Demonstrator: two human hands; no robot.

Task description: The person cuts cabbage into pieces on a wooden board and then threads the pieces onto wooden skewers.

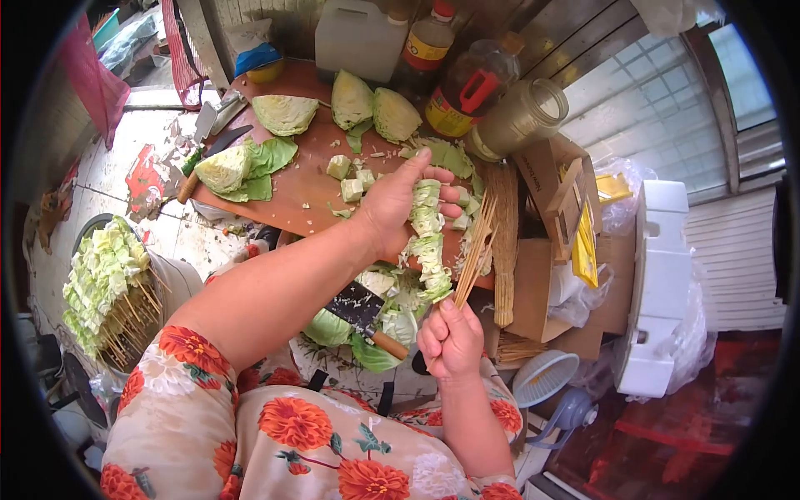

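One skewer (429, 237) of cut cabbage runs between the two hands, its upper part lying along the fingers of the left hand (414, 200) and its lower end at the right hand (450, 337). Its pieces are pale green, whitish in places, thin and ruffled at the edges, packed close one after another so that the stick inside hardly shows along the row; the lowest pieces, just above the right hand, are a brighter green. The left hand is turned palm up and spread, thumb apart from the fingers, with the cabbage resting across it. The right hand is closed, thumb pressed on top, pinching the skewer's base together with a fan of bare sticks (477, 250) that rises just right of the cabbage. Just left of the left hand, small cabbage cubes (352, 179) sit on the worktop (292, 196), and beyond it stand two wedges (375, 108). Left of the right hand, a cleaver (354, 308) lies over loose cabbage, its handle toward that hand. Well to the left of both hands, a bucket (179, 279) holds many similar skewers (100, 271), leafy ends clustered together.
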